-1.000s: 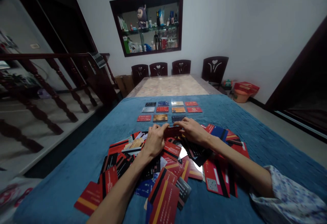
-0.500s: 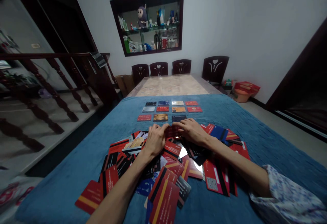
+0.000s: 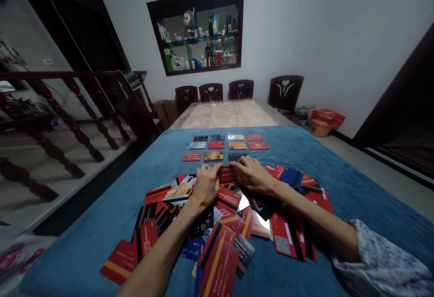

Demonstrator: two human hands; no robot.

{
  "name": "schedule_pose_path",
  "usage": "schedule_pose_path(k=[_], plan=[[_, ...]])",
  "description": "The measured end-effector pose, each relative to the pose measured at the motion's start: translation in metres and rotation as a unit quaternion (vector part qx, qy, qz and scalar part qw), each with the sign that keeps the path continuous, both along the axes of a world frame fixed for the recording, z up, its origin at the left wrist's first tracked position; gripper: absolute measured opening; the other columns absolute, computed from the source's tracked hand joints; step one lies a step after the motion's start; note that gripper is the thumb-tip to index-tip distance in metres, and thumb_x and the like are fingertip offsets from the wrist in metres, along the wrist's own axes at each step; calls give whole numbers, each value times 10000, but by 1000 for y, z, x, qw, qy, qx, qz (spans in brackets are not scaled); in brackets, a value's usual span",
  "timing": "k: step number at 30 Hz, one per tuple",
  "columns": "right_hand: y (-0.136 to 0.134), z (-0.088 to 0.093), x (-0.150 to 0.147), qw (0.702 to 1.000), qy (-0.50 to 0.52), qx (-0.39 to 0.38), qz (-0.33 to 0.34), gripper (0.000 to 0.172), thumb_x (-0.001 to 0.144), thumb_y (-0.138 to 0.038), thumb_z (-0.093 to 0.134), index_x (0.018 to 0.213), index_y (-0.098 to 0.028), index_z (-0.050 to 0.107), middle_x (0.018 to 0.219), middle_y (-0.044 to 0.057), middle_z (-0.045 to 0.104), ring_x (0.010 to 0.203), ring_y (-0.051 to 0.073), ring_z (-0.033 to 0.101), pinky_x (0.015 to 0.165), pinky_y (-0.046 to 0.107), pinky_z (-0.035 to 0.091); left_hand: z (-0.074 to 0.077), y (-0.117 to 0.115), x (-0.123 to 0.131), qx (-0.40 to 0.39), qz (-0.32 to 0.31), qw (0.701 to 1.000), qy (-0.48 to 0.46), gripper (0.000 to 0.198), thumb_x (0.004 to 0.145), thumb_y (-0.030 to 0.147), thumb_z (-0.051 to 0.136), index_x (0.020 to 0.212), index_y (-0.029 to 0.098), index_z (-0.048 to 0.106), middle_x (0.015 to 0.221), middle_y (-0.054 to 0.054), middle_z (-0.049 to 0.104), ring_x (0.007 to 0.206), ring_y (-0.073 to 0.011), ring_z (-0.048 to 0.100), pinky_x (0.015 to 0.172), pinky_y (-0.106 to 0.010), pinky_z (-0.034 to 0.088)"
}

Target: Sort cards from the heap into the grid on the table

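Observation:
Between my two hands a dark red card (image 3: 228,175) is held up over the pile. My left hand (image 3: 206,182) pinches its left edge, while my right hand (image 3: 252,175) grips the right edge, fingers closed. Beneath and around them spreads a loose pile of cards, among them a red card with a yellow stripe (image 3: 219,267), a blue card (image 3: 193,248) and a red card with a square code (image 3: 283,242). Beyond my hands lie rows of cards laid flat, including a gold card (image 3: 213,156) and an orange card (image 3: 237,146). A dark blue card (image 3: 237,157) is partly hidden behind my right hand.
A blue cloth (image 3: 162,161) covers the near part of the table, with the bare marbled tabletop (image 3: 230,112) past it. Several dark chairs (image 3: 286,91) stand at the far end. A wooden railing (image 3: 81,102) runs along the left.
The dark red card between my hands has tilted so that more of its face shows. Both hands stay in almost the same place.

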State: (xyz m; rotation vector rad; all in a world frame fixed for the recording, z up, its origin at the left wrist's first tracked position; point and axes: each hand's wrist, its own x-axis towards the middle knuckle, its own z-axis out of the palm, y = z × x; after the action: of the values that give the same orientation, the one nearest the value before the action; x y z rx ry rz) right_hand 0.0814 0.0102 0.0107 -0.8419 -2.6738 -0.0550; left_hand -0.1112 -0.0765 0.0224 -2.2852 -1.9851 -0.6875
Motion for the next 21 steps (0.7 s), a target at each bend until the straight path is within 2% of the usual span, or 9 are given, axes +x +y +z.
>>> schedule_pose_path(k=[6,11,15,21], plan=[[5,-5,1,999,20,26,11,620,777,-278,679,1362,-165,507,1105,139,541,984,259,452,784,364,362,-5,3,-2,0,0,999,-41,406,868,83,441,1227,208,585,1055,-76,681,992,-235,518,898,-396,404],[8,-7,4,999,16,29,31,584,822,-312,640,1371,-173,499,1148,155,553,1019,273,452,814,389,377,-5,4,-2,-6,4,999,-41,384,876,122,464,1232,197,588,1050,-87,674,1007,-242,524,904,-401,410],[8,-6,5,999,11,30,32,562,838,-365,624,1351,-165,514,1179,160,568,1051,281,461,843,404,380,-3,2,-2,-27,5,1000,-13,440,847,196,538,1288,185,547,1097,-107,651,1071,-276,501,915,-435,400],[5,3,7,999,-12,23,32,516,856,-390,597,1308,-147,541,1196,163,591,1061,282,474,845,407,382,6,0,-3,-61,1,998,14,452,826,244,567,1271,168,535,1151,-128,616,1128,-298,469,915,-450,393]])
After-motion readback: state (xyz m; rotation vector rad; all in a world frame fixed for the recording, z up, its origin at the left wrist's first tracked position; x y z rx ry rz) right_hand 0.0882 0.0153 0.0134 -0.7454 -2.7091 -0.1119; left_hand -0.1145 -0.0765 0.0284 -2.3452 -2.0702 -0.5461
